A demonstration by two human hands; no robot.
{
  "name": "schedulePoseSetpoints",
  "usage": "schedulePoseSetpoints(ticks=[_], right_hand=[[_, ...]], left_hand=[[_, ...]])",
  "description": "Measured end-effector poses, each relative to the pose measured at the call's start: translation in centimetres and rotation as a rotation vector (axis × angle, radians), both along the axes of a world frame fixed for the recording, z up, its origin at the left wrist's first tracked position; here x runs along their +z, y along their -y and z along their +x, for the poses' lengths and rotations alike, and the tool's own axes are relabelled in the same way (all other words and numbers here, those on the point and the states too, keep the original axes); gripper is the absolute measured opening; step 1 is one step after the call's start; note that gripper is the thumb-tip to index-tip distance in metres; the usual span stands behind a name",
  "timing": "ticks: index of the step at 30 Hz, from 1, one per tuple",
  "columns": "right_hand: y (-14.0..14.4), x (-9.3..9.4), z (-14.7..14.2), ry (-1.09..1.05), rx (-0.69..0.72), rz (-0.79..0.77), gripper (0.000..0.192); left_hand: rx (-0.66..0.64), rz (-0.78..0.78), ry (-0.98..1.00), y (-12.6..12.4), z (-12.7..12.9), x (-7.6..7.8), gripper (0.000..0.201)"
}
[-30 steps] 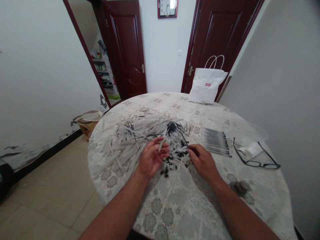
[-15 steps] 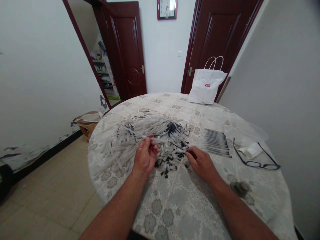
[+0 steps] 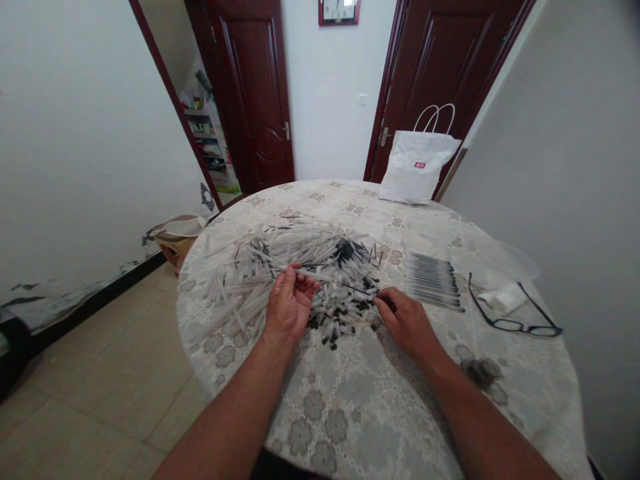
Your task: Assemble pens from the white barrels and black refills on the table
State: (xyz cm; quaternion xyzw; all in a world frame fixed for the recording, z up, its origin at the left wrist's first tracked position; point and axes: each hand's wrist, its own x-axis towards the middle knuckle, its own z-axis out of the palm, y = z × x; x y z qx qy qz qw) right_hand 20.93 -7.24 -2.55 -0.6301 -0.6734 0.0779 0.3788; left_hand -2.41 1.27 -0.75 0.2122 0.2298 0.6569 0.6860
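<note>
Thumb and fingertips of my left hand (image 3: 289, 303) are closed on a thin translucent white pen barrel (image 3: 311, 274), which points to the right. My right hand (image 3: 404, 319) pinches the end of a slim black pen refill (image 3: 356, 288), its free end directed left towards the barrel. The two pieces are apart. Below and behind the hands spreads a heap of loose white barrels (image 3: 250, 293). A dark cluster of refills (image 3: 345, 250) lies at the heap's back right. Small white pieces and black caps (image 3: 333, 346) are scattered between the hands.
A row of pens with dark ends (image 3: 434, 280) lies right of my right hand. Farther right are eyeglasses (image 3: 520, 327), a white packet (image 3: 503, 298) and clear plastic film (image 3: 515, 260). A white paper bag (image 3: 417, 167) stands at the far edge of the patterned tablecloth (image 3: 350, 400).
The camera view has tilted down a little. The barrel in my left hand shows more clearly, reaching to the right. Both hands keep nearly the same place over the table.
</note>
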Motion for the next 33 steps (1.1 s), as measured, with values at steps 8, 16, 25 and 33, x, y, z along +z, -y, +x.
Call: schedulePoseSetpoints(ticks=[8, 16, 25, 33], right_hand=[[0.0, -0.1, 0.0, -0.003, -0.005, -0.004, 0.021], [0.1, 0.2, -0.3, 0.021, 0.016, -0.001, 0.021], [1.5, 0.3, -1.8, -0.462, 0.189, -0.074, 0.024], [1.9, 0.8, -1.6, -0.801, 0.377, -0.301, 0.024]], left_hand=[[-0.009, 0.0, -0.006, 0.1, 0.1, 0.2, 0.019], [-0.048, 0.065, -0.159, 0.5, 0.5, -0.2, 0.029], [-0.366, 0.015, -0.357, 2.8, 2.2, -0.6, 0.031], [-0.708, 0.024, -0.281, 3.9, 1.9, -0.5, 0.027]])
